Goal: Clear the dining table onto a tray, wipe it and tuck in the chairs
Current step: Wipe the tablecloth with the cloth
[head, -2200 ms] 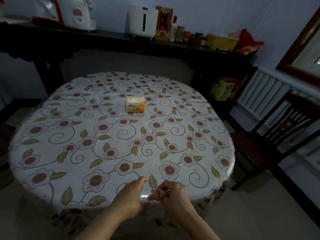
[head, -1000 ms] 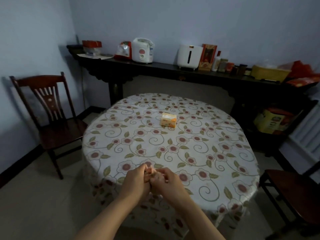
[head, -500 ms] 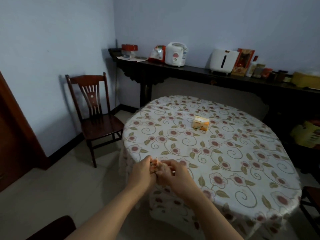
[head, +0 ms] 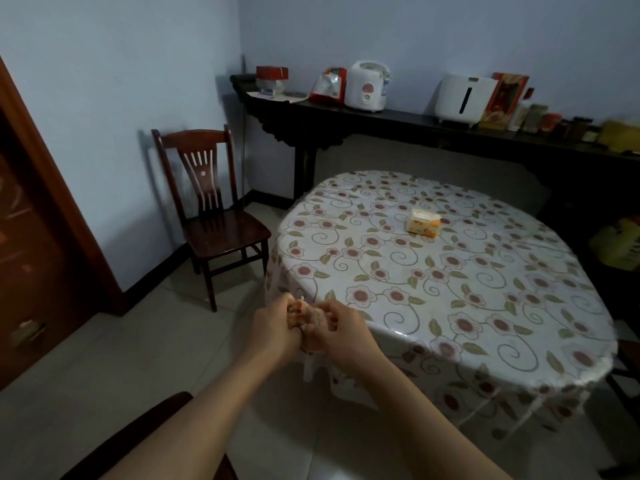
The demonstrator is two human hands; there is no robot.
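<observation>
Pinkish wad (head: pixel 304 315), lower centre, is squeezed between left hand (head: pixel 273 329) and right hand (head: pixel 337 332). Loosened, bits may drop onto the floor (head: pixel 138 358).

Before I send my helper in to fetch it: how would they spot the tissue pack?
Find the round dining table under its flowered cloth. The tissue pack lies alone on its far half, towards the dark sideboard: a small orange and white packet, the only loose thing on the cloth.
</observation>
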